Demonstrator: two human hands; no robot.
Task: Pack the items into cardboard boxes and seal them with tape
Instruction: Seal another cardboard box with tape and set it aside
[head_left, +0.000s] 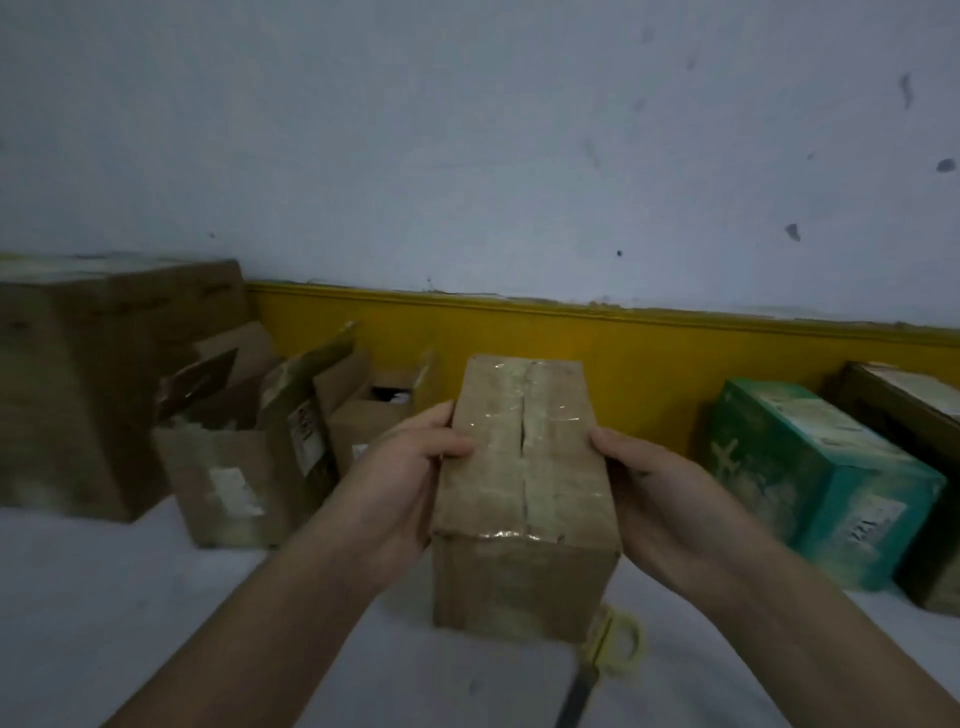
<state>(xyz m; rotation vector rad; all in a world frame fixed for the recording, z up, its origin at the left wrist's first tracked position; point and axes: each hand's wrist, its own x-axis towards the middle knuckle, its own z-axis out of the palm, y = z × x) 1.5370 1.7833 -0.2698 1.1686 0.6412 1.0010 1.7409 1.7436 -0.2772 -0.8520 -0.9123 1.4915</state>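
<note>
Box, one: brown cardboard, rectangular, top seam under glossy tape. Left hand and right hand grip its sides. Left of it, large carton and two open cartons. Right, one green carton. Below, yellow-handled scissors.

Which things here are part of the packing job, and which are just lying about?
In the job: taped cardboard box, held by left hand and right hand; open cardboard boxes, likely awaiting packing; yellow-handled scissors.
Lying about, probably: large brown box; green box; dark box at far right.
</note>
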